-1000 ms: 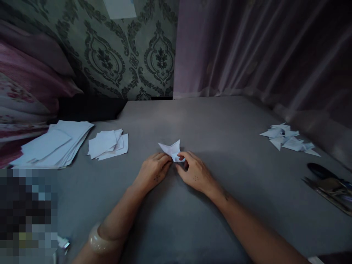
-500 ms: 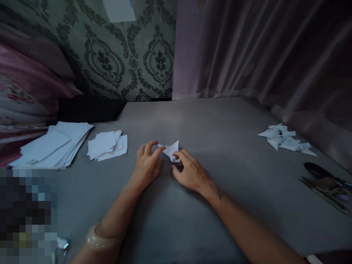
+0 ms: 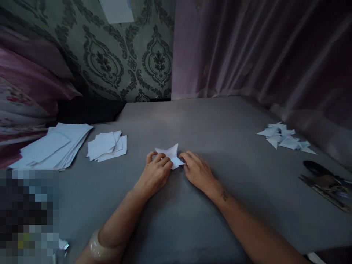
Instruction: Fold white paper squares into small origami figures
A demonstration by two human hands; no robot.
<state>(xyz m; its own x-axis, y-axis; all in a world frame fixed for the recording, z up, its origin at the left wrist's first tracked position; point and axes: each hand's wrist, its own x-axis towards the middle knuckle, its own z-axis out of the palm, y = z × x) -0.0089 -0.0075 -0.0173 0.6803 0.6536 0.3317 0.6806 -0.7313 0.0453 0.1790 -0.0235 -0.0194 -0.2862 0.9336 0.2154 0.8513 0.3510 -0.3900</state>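
Observation:
A small white folded paper [image 3: 171, 151] with pointed corners lies between my two hands, near the middle of the grey surface. My left hand [image 3: 157, 169] is closed on its near left side, fingers curled over the edge. On the right, my right hand [image 3: 198, 169] pinches the paper's right point between thumb and fingers. The fingertips of my left hand hide part of the near edge.
To the left lie a stack of large white sheets [image 3: 55, 145] and a smaller pile of paper pieces [image 3: 106, 145]. Several folded white paper shapes [image 3: 286, 137] are heaped at the right. Scissors-like dark tools [image 3: 324, 179] lie nearer at the right edge.
My left hand has come over the paper's near left side and closed on it. My right hand has shifted right to the paper's right point. The paper looks turned and more spread out.

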